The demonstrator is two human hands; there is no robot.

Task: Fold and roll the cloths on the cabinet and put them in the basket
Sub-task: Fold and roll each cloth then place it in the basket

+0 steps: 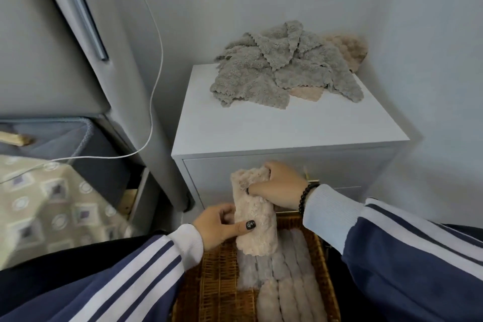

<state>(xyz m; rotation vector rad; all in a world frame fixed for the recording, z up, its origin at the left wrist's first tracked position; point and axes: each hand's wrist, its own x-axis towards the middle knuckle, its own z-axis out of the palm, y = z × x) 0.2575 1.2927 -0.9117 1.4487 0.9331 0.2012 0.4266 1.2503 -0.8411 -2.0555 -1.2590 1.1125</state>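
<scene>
Both hands held one rolled pink cloth point(254, 213) above the far end of the wicker basket point(217, 277), just in front of the white cabinet point(287, 125). The left hand point(218, 226) gripped the near part of the roll from the left side, with the thumb lying across its front and the other fingers curled behind it. The right hand point(278, 185) gripped the far end of the roll from the right, with its fingers curled over the top edge. So both grips were closed on this cloth. The roll stood tilted, its far end up near the cabinet's drawer front and its near end low over the basket.

Inside the basket several rolled cloths point(287, 282) lay side by side, grey ones and pink ones, filling its right half. The left part of the basket showed bare weave.

On the far part of the cabinet top lay a loose pile of grey cloths point(277, 73), not folded, with wavy edges. A pink cloth point(347, 51) showed behind the pile at the far right, and another pink corner point(305, 93) looked out from under its near edge.

At the left a white cable point(154, 81) hung down along the wall towards a bed with a patterned cover point(52, 204)
</scene>
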